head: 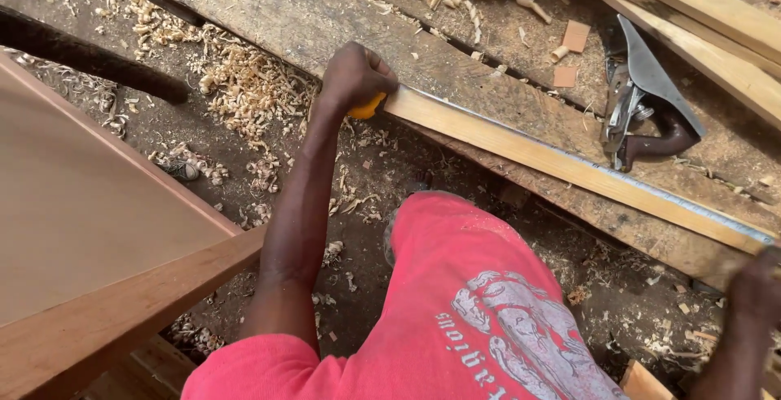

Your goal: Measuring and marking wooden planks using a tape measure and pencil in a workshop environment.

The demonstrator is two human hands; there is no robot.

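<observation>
**Tape stretched along a wood strip, a hand at each end**

- Left hand (356,74), at about 11 o'clock from frame centre, is closed in a fist around a yellow tape measure case (368,108), pressing it at the near end of a pale wood strip (569,164). Judged: the fist pins the case so the blade stays taut.
- Metal tape blade (586,160) lies along the strip's upper edge, running toward 4 o'clock, flat against the wood, likely so the markings sit right on the edge.
- Right hand (752,290), at 4 o'clock, sits by the far end of strip and blade; it is blurred and cut by the frame edge, so I cannot tell whether its fingers pinch or spread.
- Strip rests diagonally on a rough, worn workbench plank (268,9).
- Around: a hand plane (643,107) at 2 o'clock, just beyond the strip, apart from it. Lighter boards (716,34) at 1 o'clock. Wood shavings (244,83) heaped at 10 o'clock. A brown panel (81,205) with wooden frame at 8 o'clock.
- Person's red shirt (455,302) fills the 6 o'clock area. Nothing lies across the blade.
</observation>
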